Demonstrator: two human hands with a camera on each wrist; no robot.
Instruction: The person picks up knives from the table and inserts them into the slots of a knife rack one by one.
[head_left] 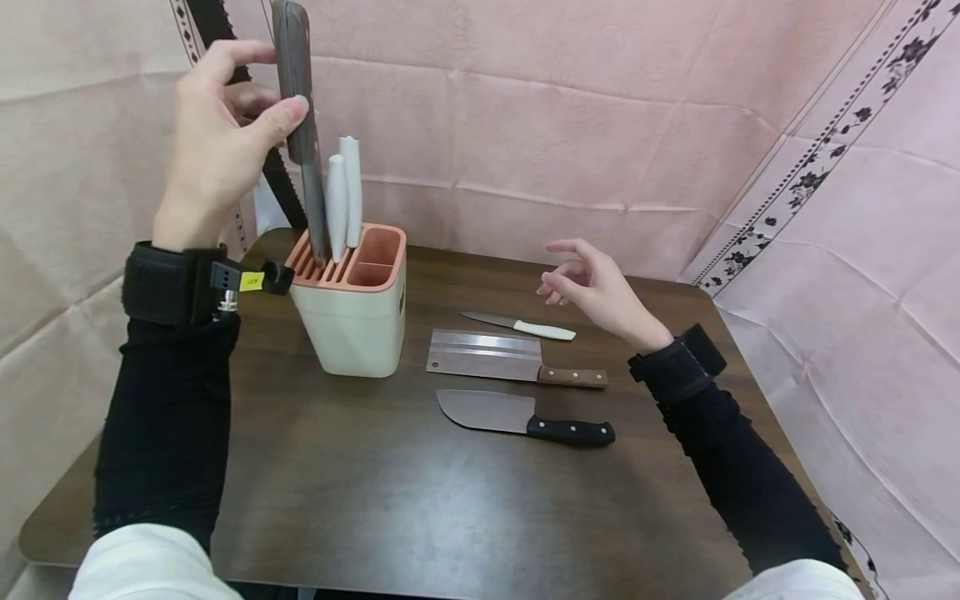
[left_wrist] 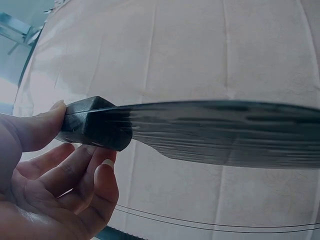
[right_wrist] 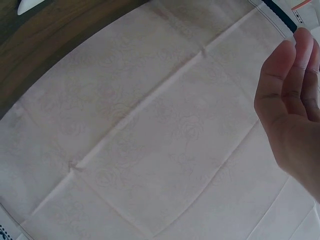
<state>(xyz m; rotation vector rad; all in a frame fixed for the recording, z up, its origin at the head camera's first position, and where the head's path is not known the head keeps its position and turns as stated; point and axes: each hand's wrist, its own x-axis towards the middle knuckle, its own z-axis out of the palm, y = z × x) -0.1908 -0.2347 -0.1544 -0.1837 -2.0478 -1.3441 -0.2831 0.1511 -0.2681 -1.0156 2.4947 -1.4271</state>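
My left hand (head_left: 217, 137) pinches the dark handle of a knife (head_left: 294, 83) between thumb and fingers. The knife stands upright, and its blade reaches down to a slot in the knife block (head_left: 348, 329), a pale holder with an orange top. How deep the tip sits cannot be told. In the left wrist view the blade (left_wrist: 220, 132) stretches right from the black handle (left_wrist: 95, 125). Two white-handled knives (head_left: 352, 187) stand in the block beside it. My right hand (head_left: 596, 287) hovers over the table, fingers loosely bent, holding nothing, nearest a white-handled paring knife (head_left: 543, 331).
On the brown table (head_left: 360, 500) lie a cleaver (head_left: 483, 356) with a wooden handle and a broad black-handled knife (head_left: 487, 410), blades toward the left. The block has wider compartments on its right side. Pale pink cloth (head_left: 525, 125) hangs behind and beside the table.
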